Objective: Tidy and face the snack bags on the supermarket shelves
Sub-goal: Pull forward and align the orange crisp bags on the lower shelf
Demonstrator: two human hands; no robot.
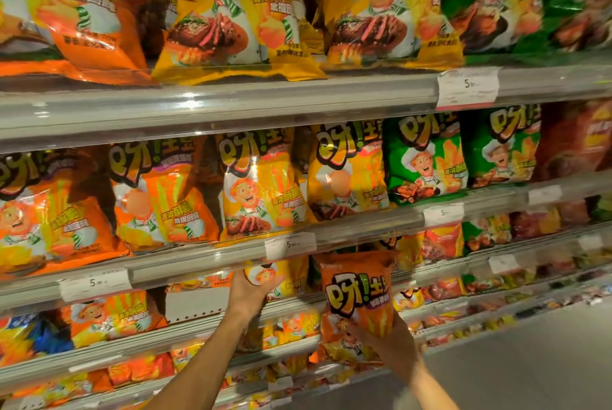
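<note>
While your right hand (385, 341) grips the light, crinkly orange bag (359, 297) low down, your left hand (250, 290) lies flat against a yellow bag (284, 277).

Grey metal shelf rails (231, 105) tiered, white price tags (467, 88) clipped on; grey floor (530, 366) lower right.

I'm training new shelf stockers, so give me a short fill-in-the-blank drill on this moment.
1. The right hand holds an ____ snack bag upright in front of the shelves.
2. The left hand reaches to a ____ bag just under a price tag.
3. The price tags read a number starting with ____.

Missing: orange; yellow; 5
</note>
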